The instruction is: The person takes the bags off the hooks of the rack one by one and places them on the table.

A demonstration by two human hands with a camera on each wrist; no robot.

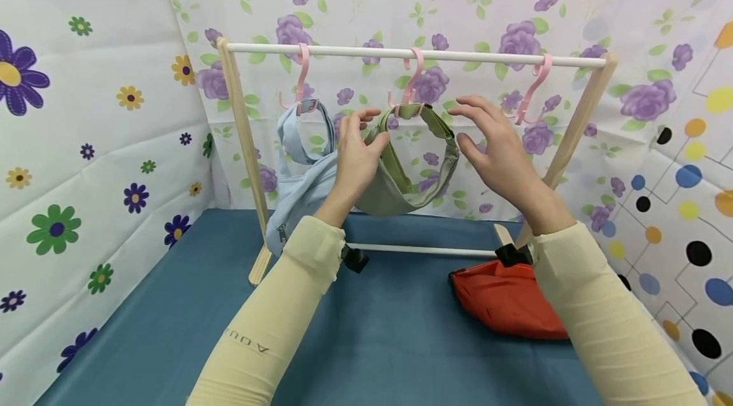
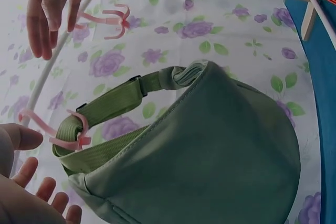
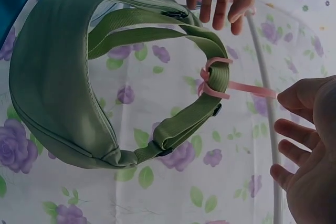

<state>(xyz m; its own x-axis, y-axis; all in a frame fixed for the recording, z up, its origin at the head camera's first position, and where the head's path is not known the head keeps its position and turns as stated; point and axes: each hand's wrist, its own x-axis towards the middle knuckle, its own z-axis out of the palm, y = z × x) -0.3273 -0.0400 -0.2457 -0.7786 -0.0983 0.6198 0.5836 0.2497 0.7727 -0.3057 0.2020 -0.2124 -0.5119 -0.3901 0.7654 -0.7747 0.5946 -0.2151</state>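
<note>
Flowered cloth hung behind a blue counter, where a wooden-sided rack stood. From my spot, both grips were empty: the left grip was loosely bent with thumb and fingers parted, and the right grip was wider, its fingers spread. Between them the green waist bag hung by its strap from a pink middle hook, bulk lowest, its long axis running crosswise from one grip's side toward the other's. The left grip looked nearer, overlapping the bag's edge from the wearer's view; whether it touched, I couldn't tell. Left of the green waist bag, a light blue bag hung on a left hook; to its right was a right hook, and below and rightward a red bag rested on the counter, partly hidden by the right sleeve.
</note>
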